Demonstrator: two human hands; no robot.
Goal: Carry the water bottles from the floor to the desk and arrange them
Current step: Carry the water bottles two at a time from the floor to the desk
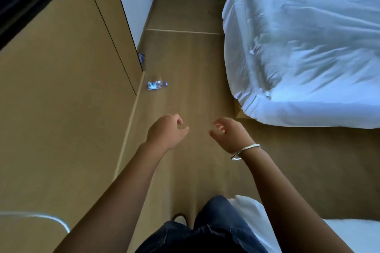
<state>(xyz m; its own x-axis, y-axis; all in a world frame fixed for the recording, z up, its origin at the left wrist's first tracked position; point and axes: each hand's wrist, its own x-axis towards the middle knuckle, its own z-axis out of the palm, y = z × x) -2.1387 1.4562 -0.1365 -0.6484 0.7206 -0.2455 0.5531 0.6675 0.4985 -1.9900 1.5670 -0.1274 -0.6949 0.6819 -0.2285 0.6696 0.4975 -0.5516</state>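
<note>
Both my arms reach forward and down over the wooden floor (185, 92), and neither grip holds anything. My left hand (166, 131) hangs with its fingers loosely curled under the palm and the thumb pointing toward the other hand; my right hand (228, 133) is just beside it across a small gap, fingers likewise slack and bent, with a silver bangle (244, 151) round the wrist. A water bottle (157, 85) lies on its side on the floor, ahead of my left grip and a little to its left, well apart from both hands, its blue label showing and its cap end pointing right. Farther ahead along the same line, a second blue-and-clear thing (141, 58) sits at the foot of the wooden cabinet (67, 80); it may be another bottle, but it is half hidden by the cabinet's edge and too blurred for me to tell. The cabinet runs along to the left of my left arm. To the right of my right grip and beyond it is a bed (308, 47) with rumpled white sheets. Below my arms I see my own dark blue jeans (207, 228), and beside them, under my right forearm, a corner of more white bedding (349, 236).
</note>
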